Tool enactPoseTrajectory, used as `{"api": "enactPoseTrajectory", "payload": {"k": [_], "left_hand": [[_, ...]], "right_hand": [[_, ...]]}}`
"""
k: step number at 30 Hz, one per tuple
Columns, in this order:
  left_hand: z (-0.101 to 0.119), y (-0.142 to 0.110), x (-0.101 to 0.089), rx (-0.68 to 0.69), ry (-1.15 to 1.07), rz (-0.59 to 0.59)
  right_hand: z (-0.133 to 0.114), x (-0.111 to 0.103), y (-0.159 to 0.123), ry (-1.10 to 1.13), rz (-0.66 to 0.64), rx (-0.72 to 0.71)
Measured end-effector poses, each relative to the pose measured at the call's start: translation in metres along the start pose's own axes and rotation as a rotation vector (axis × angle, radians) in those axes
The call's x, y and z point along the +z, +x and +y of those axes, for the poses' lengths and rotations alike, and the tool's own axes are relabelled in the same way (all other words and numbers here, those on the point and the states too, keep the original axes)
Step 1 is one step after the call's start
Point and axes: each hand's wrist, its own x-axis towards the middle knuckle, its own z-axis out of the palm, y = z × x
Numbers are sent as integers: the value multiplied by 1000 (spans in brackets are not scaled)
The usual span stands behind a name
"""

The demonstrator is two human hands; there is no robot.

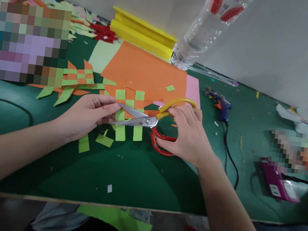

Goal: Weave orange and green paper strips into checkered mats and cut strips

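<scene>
My right hand (pixel 187 133) is closed round the handles of the scissors (pixel 149 121), one yellow and one red. Their blades stand apart and point left over a woven piece (pixel 129 106) of green and orange paper strips. My left hand (pixel 92 116) pinches the left side of that woven piece, its fingertips close to the blade tips. Below the weave lie green paper offcuts (pixel 104 140). A second woven paper piece (pixel 80 77) with loose strip ends rests further left.
Orange paper sheets (pixel 146 66) lie behind my hands. A yellow folded strip (pixel 144 34) and a plastic bottle (pixel 209 27) stand by the wall. On the right are a blue glue gun (pixel 221 106) with its cord and a purple power box (pixel 278 182). Paper scraps (pixel 82 15) heap at back left.
</scene>
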Motion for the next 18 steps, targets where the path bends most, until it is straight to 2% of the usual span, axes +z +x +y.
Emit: {"api": "enactPoseTrajectory", "payload": {"k": [7, 18], "left_hand": [[2, 1, 3, -67, -78, 79], [6, 0, 5, -68, -203, 38]], "right_hand": [[1, 1, -1, -17, 8, -49], [3, 0, -1, -28, 35, -70]]}}
